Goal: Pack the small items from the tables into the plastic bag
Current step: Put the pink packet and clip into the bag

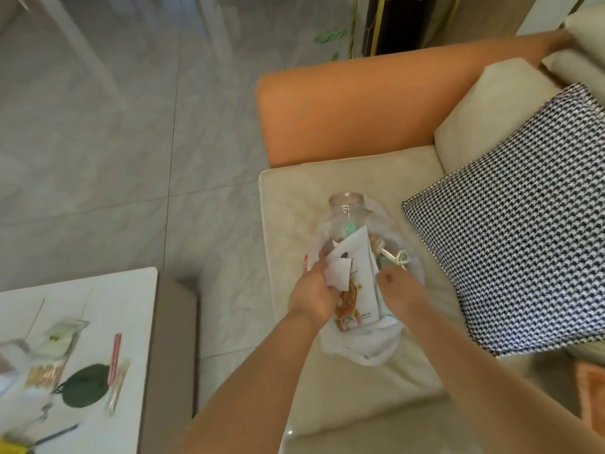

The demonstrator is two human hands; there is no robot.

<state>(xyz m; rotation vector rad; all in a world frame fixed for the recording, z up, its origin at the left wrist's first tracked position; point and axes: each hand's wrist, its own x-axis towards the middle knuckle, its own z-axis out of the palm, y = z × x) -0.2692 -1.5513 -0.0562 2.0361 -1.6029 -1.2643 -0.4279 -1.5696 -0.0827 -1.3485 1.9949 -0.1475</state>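
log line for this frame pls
stage: packing | left hand: grips paper packet | right hand: holds plastic bag edge | bag on sofa | items remain on table

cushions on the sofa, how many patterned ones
1: the black-and-white houndstooth cushion leans against the sofa back, right of the plastic bag. More may lie out of frame.

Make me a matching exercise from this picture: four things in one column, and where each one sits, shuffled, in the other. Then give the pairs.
Things
1. plastic bag
2. green round mat
3. checked cushion
4. clear jar

Places
A. on the white table at lower left
B. leaning against the sofa's cream back cushion
C. on the sofa seat, between the left hand and the right hand
D. lying in the bag, its open mouth pointing away from the person

Pairs: 1-C, 2-A, 3-B, 4-D
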